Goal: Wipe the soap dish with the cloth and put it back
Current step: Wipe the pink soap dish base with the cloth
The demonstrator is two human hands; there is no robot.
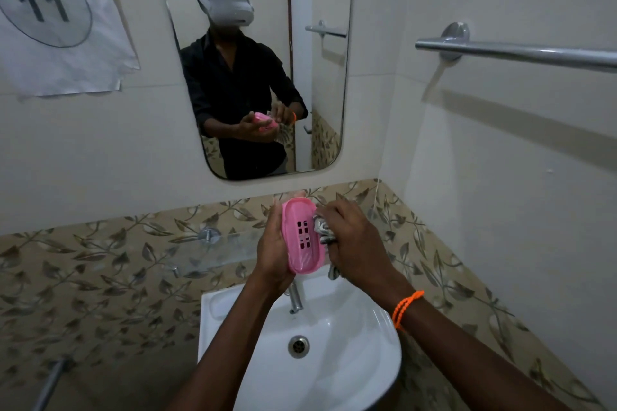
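My left hand [272, 243] holds a pink oval soap dish [302, 235] upright above the sink, its slotted inner face turned toward me. My right hand [350, 237] grips a bunched grey-and-white patterned cloth [322, 228] and presses it against the dish's right edge, near the slots. A tail of the cloth hangs below my right hand. An orange beaded band circles my right wrist.
A white washbasin [360, 344] with a chrome tap [295, 297] and a drain lies below my hands. A glass shelf [213, 248] juts from the leaf-patterned tiles on the left. A mirror [253, 60] hangs above. A chrome towel bar [517, 52] runs along the right wall.
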